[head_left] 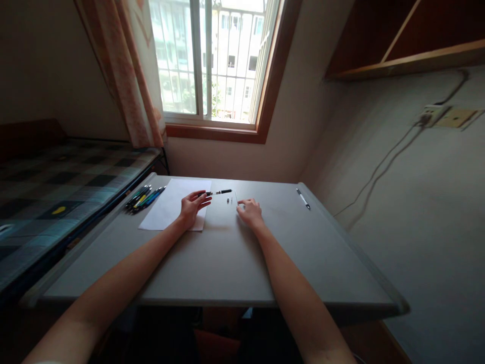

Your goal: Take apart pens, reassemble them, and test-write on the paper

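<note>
My left hand (pixel 193 206) is over the right part of a white paper sheet (pixel 161 215), its thumb and forefinger closed on a black and clear pen barrel (pixel 216 192) that points right. On the tabletop, my right hand (pixel 250 210) rests with its fingers bent, the fingertips at the lower end of a thin, pale rod (pixel 236 196). Between the hands lie a small dark pen part (pixel 228 200) and a tiny clear piece (pixel 232 199).
A pile of pens (pixel 142 199) lies at the left of the grey table (pixel 212 273). One more pen (pixel 303 198) lies near the right edge. Beyond are a window, a curtain, a bed at left, and a wall socket with cables at right.
</note>
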`<state>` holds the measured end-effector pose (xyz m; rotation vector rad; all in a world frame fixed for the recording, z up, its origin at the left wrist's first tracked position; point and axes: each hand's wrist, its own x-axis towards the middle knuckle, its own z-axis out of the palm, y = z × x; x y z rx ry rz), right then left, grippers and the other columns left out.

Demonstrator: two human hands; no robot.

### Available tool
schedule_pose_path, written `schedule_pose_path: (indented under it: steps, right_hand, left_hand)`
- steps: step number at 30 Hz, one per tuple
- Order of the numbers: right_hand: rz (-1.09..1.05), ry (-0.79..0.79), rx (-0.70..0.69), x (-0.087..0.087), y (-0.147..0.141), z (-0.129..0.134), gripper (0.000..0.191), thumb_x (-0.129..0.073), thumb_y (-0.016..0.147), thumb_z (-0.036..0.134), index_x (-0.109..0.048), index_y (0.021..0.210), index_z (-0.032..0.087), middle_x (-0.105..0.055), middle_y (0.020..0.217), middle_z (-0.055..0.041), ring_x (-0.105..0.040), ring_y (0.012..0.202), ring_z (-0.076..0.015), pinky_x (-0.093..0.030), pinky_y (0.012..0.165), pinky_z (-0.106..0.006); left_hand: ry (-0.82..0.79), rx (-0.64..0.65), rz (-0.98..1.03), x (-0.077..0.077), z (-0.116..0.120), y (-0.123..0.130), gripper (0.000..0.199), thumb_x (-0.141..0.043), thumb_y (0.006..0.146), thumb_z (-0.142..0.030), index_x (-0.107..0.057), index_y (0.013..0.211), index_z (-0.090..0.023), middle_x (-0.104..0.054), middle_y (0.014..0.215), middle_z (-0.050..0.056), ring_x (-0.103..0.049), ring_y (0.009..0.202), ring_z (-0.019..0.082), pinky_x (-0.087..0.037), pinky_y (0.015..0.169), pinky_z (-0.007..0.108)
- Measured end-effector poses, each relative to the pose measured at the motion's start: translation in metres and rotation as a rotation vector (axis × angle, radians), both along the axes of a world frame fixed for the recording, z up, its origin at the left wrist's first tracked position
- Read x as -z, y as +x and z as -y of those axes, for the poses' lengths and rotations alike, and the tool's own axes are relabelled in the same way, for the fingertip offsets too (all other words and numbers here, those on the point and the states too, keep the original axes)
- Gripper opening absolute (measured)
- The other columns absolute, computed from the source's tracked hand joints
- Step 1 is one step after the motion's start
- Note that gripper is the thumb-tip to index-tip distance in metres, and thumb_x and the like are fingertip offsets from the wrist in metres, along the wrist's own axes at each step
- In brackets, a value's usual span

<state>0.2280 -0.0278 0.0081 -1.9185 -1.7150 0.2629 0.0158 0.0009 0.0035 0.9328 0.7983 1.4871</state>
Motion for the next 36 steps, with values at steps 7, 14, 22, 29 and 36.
schedule_pose_path:
  steps: [7,14,22,29,36]
  right_hand:
    - [0.231,-0.054,-0.136,-0.004,-0.007,0.012,0.04,-0.051,0.078,0.045,-0.06,0.113,0.028,-0.05,0.122,-0.0065,-0.041,0.107,-0.027,-0.033,0.087,-0.038]
    - [0.297,-0.061,-0.106,-0.008,-0.006,0.013,0.034,-0.047,0.082,0.042,-0.065,0.103,0.021,-0.054,0.115,-0.0094,-0.043,0.103,-0.0253,-0.034,0.084,-0.035]
    - [0.277,-0.047,0.021,-0.008,0.006,0.008,0.026,-0.047,0.083,0.035,-0.069,0.09,0.021,-0.061,0.103,-0.0095,-0.048,0.098,-0.0248,-0.035,0.082,-0.035]
    - [0.246,-0.039,0.116,-0.004,0.017,0.001,0.019,-0.051,0.081,0.028,-0.066,0.092,0.023,-0.066,0.097,-0.0063,-0.053,0.095,-0.0212,-0.037,0.079,-0.031]
    - [0.241,-0.109,0.207,-0.008,0.02,0.002,0.022,-0.05,0.081,0.031,-0.069,0.087,0.021,-0.066,0.098,-0.0093,-0.056,0.095,-0.0221,-0.039,0.079,-0.032]
  left_hand:
    - [0.007,0.007,-0.011,0.0,0.001,0.001,0.037,-0.077,0.06,-0.023,-0.063,0.092,-0.01,-0.069,0.087,0.01,-0.067,0.076,0.021,-0.053,0.078,0.04]
    - [0.001,0.004,-0.028,-0.001,0.002,0.0,0.036,-0.076,0.06,-0.023,-0.063,0.092,-0.01,-0.068,0.086,0.01,-0.067,0.073,0.02,-0.053,0.078,0.04]
    - [0.009,0.008,-0.031,0.001,0.0,-0.002,0.037,-0.077,0.06,-0.023,-0.064,0.092,-0.01,-0.068,0.084,0.009,-0.067,0.072,0.02,-0.054,0.077,0.039]
    - [0.014,0.0,-0.023,0.0,0.001,-0.001,0.037,-0.077,0.059,-0.024,-0.064,0.091,-0.011,-0.068,0.086,0.009,-0.067,0.07,0.019,-0.054,0.076,0.039]
    - [0.021,0.005,-0.029,0.002,0.0,-0.002,0.037,-0.077,0.06,-0.024,-0.064,0.093,-0.011,-0.068,0.086,0.009,-0.067,0.071,0.019,-0.054,0.076,0.04]
